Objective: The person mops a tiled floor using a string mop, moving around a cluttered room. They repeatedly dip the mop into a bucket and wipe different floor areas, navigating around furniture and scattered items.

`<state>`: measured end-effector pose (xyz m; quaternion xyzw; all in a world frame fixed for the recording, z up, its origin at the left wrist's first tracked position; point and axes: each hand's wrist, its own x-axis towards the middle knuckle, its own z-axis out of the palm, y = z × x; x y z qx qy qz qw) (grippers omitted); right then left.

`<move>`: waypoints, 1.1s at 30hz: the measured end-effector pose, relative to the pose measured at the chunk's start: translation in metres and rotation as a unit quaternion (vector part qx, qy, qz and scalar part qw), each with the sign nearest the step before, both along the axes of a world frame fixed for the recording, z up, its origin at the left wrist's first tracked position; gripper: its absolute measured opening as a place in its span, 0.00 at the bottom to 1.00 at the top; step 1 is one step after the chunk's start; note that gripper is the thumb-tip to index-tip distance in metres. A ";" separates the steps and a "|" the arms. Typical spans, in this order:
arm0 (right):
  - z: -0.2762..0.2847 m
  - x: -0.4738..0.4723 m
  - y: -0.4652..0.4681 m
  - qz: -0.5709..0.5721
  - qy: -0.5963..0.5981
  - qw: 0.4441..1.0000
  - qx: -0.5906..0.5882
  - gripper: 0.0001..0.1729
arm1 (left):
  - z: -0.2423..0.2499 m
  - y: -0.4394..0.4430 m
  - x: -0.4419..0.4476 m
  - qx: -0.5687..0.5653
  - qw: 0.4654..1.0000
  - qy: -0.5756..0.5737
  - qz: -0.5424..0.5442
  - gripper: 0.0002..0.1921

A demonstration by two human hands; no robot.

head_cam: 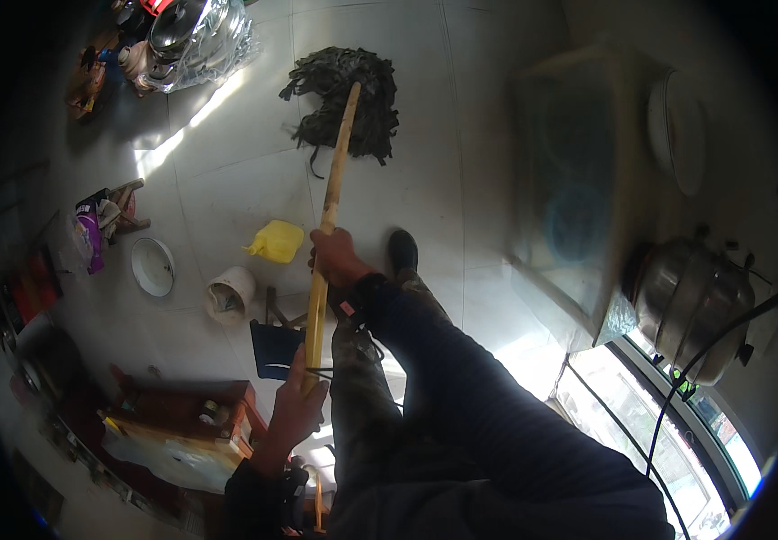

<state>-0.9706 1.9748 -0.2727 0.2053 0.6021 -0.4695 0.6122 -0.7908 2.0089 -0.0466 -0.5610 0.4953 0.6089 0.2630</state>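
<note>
A mop with a wooden handle (340,158) runs from my body out across the floor. Its dark cloth-strip head (362,118) lies spread on the pale tiles ahead of me. Around the middle of the handle, my right hand (338,258) is closed in a grip. Lower down, my left hand (296,412) holds the handle near its end, where a dark cord loop hangs. Left of my right hand, a yellow plastic jug (277,241) lies on the floor. My dark shoe (402,250) stands to the right of the handle.
A whitish bucket (229,295), a white enamel basin (152,266) and a dark-seated stool (275,349) stand at left. Plastic-wrapped metal cookware (193,47) sits at upper left. A plastic-covered cabinet (558,182) is at right, near a metal pot (693,307). Wooden furniture (179,405) occupies the lower left.
</note>
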 end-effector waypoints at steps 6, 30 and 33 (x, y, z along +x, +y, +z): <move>-0.038 -0.081 -0.003 -0.016 0.092 0.996 0.011 0.15 | -0.059 -0.018 -0.037 0.035 0.995 0.098 0.011 0.38; -0.097 -0.215 -0.011 0.085 0.152 0.985 -0.015 0.15 | -0.135 -0.015 -0.146 0.031 0.980 0.130 0.148 0.27; -0.094 -0.247 -0.018 0.079 0.167 0.982 0.044 0.14 | -0.139 -0.014 -0.173 0.035 0.982 0.136 0.125 0.26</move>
